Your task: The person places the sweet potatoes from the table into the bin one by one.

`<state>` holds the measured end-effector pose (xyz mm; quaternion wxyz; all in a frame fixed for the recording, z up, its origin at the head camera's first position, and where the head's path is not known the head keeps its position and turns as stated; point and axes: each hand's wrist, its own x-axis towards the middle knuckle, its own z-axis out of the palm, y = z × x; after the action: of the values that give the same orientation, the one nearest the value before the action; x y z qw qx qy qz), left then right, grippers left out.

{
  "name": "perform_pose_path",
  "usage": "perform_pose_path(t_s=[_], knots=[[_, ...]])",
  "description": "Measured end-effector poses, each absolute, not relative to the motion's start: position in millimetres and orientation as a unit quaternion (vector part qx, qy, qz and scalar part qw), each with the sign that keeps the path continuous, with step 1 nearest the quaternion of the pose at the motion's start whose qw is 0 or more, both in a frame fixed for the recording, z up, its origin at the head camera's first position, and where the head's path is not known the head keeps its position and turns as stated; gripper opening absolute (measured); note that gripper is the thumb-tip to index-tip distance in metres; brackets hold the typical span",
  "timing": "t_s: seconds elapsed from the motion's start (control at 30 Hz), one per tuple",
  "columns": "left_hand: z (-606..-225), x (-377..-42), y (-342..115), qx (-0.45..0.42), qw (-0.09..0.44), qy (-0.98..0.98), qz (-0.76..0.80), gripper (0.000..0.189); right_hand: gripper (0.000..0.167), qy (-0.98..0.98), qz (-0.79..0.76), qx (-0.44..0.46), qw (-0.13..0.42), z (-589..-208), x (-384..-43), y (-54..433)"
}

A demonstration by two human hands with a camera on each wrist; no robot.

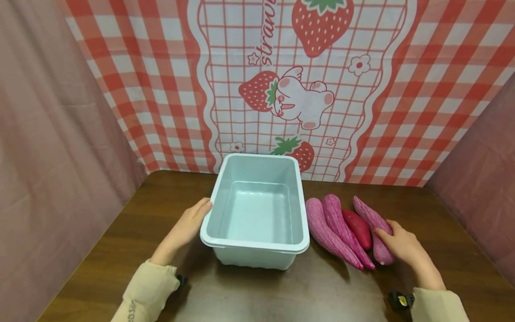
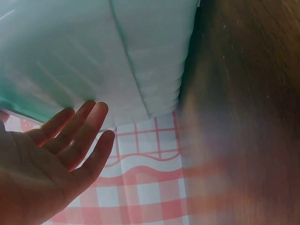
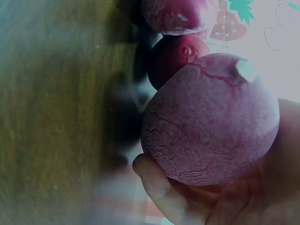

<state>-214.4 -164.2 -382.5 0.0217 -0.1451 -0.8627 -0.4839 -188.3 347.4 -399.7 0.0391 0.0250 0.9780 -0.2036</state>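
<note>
A pale blue-green plastic bin [image 1: 257, 246] stands on the table with nothing in it. At its left rim is my left hand [image 1: 187, 228]; the loosely extended fingers [image 2: 77, 136] lie against its outer wall. My right hand [image 1: 404, 246] grips a long, streaked purple sweet potato [image 1: 380, 223], its fingers curled round the thick near end. In the right wrist view the blunt end of this sweet potato [image 3: 211, 122] faces the camera. Left of it lie a smooth, redder sweet potato [image 1: 357, 229] and two long streaked purple ones, the middle one [image 1: 344, 223] and the leftmost one [image 1: 327, 230].
The brown wooden table [image 1: 261, 295] reaches back to a red-and-white checked cloth [image 1: 161, 89] printed with strawberries. Pink curtains hang at the left [image 1: 52, 156] and right [image 1: 479, 156] sides. The leftmost sweet potato lies close beside the bin's right wall.
</note>
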Motion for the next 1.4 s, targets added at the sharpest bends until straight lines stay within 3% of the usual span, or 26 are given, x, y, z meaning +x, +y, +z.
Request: perform_pose_path(t_s=[1.13,1.4], knots=[[-387,-213,-164,-0.122,-0.011,-0.854,-0.506,0.05,0.062,0.974,-0.224,0.028,0.015,-383,-174,347],[-388,-213,-164,-0.122,-0.01,-0.856,-0.503,0.05,0.062,0.952,-0.301,0.054,0.023,-381,-173,345]])
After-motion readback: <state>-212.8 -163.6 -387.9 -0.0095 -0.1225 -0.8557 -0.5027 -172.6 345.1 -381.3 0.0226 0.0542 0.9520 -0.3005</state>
